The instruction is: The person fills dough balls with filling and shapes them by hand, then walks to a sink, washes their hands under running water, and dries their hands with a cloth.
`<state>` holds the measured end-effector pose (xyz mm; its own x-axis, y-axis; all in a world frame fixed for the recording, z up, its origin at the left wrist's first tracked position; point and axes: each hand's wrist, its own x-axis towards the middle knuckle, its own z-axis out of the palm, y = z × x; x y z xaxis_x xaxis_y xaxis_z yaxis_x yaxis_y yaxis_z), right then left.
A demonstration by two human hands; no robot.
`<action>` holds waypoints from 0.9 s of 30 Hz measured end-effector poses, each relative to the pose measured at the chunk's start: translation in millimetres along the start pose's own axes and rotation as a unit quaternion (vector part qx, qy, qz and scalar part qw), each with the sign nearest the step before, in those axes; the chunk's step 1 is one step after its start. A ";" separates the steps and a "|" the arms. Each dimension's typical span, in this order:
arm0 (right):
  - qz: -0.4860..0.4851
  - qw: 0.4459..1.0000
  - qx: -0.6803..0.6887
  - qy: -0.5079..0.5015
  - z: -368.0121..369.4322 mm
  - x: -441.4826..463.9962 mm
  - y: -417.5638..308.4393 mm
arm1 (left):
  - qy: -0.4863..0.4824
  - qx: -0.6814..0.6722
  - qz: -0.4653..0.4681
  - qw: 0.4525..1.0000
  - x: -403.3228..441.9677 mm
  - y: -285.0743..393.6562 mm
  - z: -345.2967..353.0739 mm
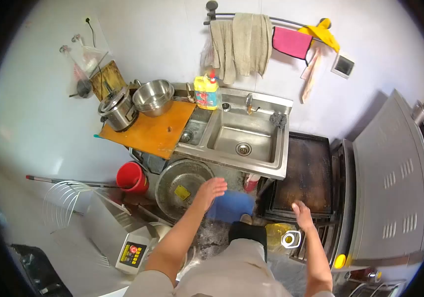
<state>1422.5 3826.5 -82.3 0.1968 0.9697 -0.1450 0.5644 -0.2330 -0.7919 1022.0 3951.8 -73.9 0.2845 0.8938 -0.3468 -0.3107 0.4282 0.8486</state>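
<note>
Pale walls [172, 44] meet in the corner of a brightly lit kitchen, where a stainless-steel double sink [229, 132] stands beneath a dark towel rail [288, 21]. A grey metal cabinet [382, 148] with louvred vents [406, 168] rises at right, and a stained grey floor [212, 233] lies below.

The floor [213, 236] carries a wide basin [197, 173] and yellowish jug [276, 233]; the orange board [153, 132], a pot [121, 115] and bowls [154, 102].

The far sink [228, 134] is smooth, shiny metal, the far towels [252, 44] matt cloth; left, the bucket [132, 179] is glossy plastic and the basin [188, 174] dull metal; right, the tray [305, 171] looks matt and rough
</note>
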 end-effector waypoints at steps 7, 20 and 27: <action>-0.067 0.989 -0.109 -0.072 25.2 265.3 -60.1 | 0.076 -0.052 -0.038 0.995 143.8 44.5 -17.0; -0.026 0.985 -0.163 -0.041 139.0 539.7 -135.6 | 0.051 -0.196 -0.127 0.971 395.4 76.0 1.5; -0.138 0.981 -0.099 0.093 224.4 451.3 -126.2 | 0.134 -0.173 -0.195 0.956 450.3 66.6 47.1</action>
<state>1260.2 4310.2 -180.8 0.1473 0.9720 0.1831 0.7574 0.0082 -0.6529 1172.1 4376.5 -154.7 0.2118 0.6401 -0.7385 -0.5234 0.7124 0.4674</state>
